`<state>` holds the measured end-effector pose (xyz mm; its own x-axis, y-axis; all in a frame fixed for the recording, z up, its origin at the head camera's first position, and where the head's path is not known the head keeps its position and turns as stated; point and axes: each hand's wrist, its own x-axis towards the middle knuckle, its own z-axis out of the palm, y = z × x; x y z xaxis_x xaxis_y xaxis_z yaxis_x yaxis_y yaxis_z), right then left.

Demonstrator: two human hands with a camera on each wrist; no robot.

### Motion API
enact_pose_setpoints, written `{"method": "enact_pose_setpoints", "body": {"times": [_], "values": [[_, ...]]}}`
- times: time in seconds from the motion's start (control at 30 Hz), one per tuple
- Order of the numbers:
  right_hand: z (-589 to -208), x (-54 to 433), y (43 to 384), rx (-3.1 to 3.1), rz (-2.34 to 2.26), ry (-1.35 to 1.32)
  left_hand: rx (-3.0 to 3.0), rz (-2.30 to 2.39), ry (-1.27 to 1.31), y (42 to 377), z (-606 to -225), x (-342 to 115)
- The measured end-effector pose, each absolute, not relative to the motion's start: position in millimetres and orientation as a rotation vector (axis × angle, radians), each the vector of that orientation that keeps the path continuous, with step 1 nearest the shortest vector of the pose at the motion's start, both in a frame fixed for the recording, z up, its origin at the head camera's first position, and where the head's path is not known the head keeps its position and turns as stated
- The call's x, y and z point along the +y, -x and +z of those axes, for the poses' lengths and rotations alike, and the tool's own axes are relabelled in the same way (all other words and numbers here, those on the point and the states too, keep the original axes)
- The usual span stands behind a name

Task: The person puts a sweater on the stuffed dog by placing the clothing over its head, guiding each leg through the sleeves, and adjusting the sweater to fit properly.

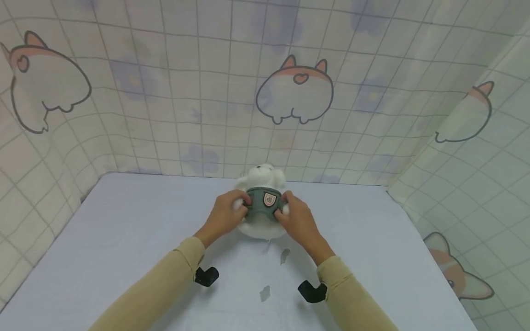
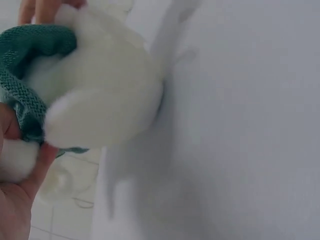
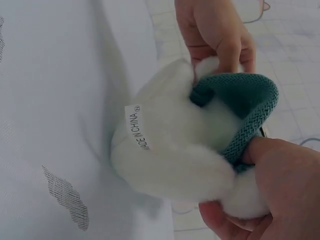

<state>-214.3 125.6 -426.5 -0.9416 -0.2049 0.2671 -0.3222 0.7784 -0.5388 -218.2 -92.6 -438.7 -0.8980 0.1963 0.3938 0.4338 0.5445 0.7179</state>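
Observation:
A white plush toy (image 1: 261,228) sits near the table's far edge and wears a small green knitted sweater (image 1: 258,207) with a shield badge on its front. My left hand (image 1: 223,212) pinches the sweater's left side, fingers curled around the toy's paw there. On the other side, my right hand (image 1: 299,219) grips the sweater's right edge around the other paw. In the right wrist view, the sweater's lower hem (image 3: 260,112) stands away from the toy's belly, and a "MADE IN CHINA" label (image 3: 135,127) hangs from the toy's bottom.
The white table (image 1: 136,239) carries two grey patches (image 1: 265,293) in front of the toy. Behind and beside it hangs a gridded curtain (image 1: 207,92) with corgi drawings. Black wrist-worn pieces (image 1: 312,292) protrude inward from both beige sleeves (image 1: 157,289).

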Motion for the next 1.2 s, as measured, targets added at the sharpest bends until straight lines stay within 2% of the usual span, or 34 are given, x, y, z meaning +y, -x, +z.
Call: {"method": "enact_pose_setpoints", "body": {"times": [0.27,0.33,0.77,1.2], "values": [[-419.0,132.8,213.7,-2.861,1.029,-0.442,-2.546,-1.782,0.236,222.8,-439.4,-95.0],[-419.6,133.4,214.6,-2.867,1.039,-0.445,-2.562,-1.780,0.217,223.0,-437.6,-94.9],[-426.0,124.1,212.6,-2.812,1.117,-0.556,-2.748,-1.026,0.263,220.3,-436.1,-86.0],[-432.9,111.9,211.9,-2.804,1.156,-0.454,-2.843,-0.438,0.478,205.2,-431.8,-83.8]]}}
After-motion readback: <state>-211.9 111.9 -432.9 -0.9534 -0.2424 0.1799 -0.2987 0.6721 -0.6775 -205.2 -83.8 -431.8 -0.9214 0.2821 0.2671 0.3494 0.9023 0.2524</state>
